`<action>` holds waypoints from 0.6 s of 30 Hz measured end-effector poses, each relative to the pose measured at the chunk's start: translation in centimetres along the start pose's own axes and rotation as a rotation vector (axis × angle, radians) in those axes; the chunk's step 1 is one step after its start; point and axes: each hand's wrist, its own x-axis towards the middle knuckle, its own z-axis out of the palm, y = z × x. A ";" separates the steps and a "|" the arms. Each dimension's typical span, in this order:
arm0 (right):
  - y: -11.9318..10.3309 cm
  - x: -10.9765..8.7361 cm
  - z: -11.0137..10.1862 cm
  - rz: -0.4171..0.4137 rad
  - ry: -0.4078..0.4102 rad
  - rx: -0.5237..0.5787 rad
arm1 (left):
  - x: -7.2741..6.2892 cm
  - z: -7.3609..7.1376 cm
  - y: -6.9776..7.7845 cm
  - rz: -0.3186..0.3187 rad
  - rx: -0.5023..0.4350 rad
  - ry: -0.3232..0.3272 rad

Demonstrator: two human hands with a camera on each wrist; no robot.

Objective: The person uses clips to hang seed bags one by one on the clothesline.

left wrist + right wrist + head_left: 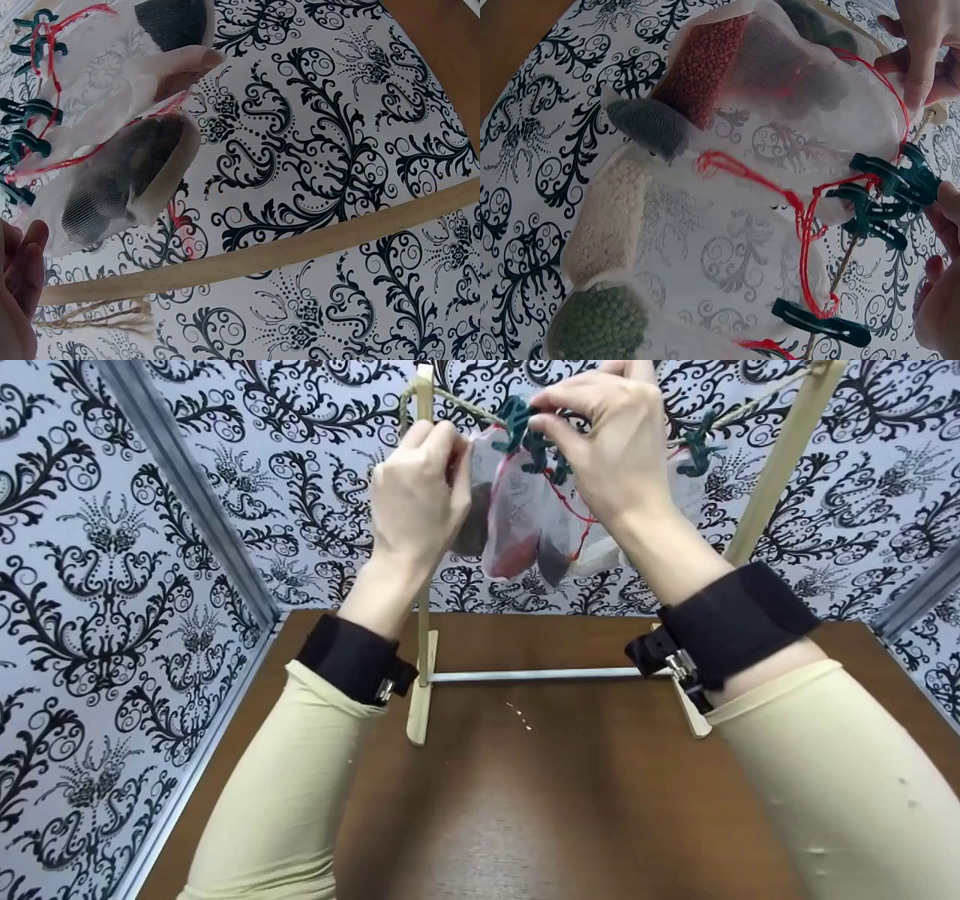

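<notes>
Several white mesh drawstring bags with red cords hang from a rope [844,264] by dark green clothespins. My left hand [420,491] pinches the top edge of the leftmost bag [124,176], which has dark contents. My right hand [619,446] pinches a clothespin [911,180] on the rope, near that bag's mouth. Beside it hang a bag of small red beans [705,71] and a bag with a dark grey lower end [649,126]. Farther right are a bag of whitish grains [607,221] and one of green peas [600,322]. Another clothespin [699,446] sits farther right.
The rope runs between two wooden posts [784,465] joined low down by a pale crossbar [540,674]. The stand is on a brown table [525,810], where a few small pale bits [519,715] lie. Black-and-white patterned walls [112,532] enclose the back and sides.
</notes>
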 end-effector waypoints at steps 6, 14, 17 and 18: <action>0.0 -0.3 0.4 0.017 -0.091 -0.059 | -0.3 0.4 -0.6 0.000 -0.073 0.002; 0.0 -1.6 0.6 -0.020 -0.250 -0.179 | -0.9 0.2 -1.0 -0.001 -0.089 -0.047; 0.3 -2.7 1.0 -0.072 -0.202 -0.193 | -1.4 0.0 -0.9 0.015 -0.101 -0.038; 0.4 -3.1 1.1 -0.089 -0.183 -0.200 | -1.6 -0.1 -0.8 0.020 -0.102 -0.033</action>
